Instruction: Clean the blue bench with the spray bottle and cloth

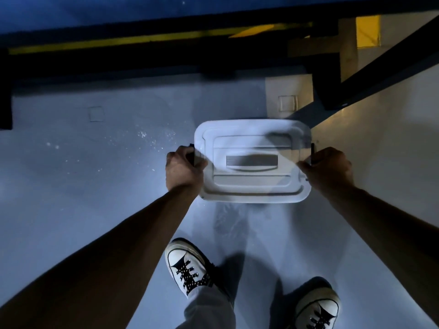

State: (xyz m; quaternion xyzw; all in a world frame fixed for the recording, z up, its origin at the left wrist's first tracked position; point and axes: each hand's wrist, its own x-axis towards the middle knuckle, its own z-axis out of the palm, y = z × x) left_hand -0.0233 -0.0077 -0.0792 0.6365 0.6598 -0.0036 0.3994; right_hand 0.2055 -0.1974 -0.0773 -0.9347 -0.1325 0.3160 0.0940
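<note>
A white lidded plastic box [253, 184] with a recessed grey handle in its lid hangs above the floor in front of me. My left hand [183, 169] grips the dark clip on its left side. On the right side my right hand [329, 168] grips the matching clip. The blue bench [118, 10] runs along the top of the view, its top dim and dark, with a black frame below. No spray bottle or cloth shows; the box's contents are hidden by the lid.
The pale grey floor [83, 174] spreads below, with small white specks near the middle. A yellow line [142, 40] runs under the bench. A dark beam [380, 65] slants at the upper right. My two white laced shoes [187, 267] stand at the bottom.
</note>
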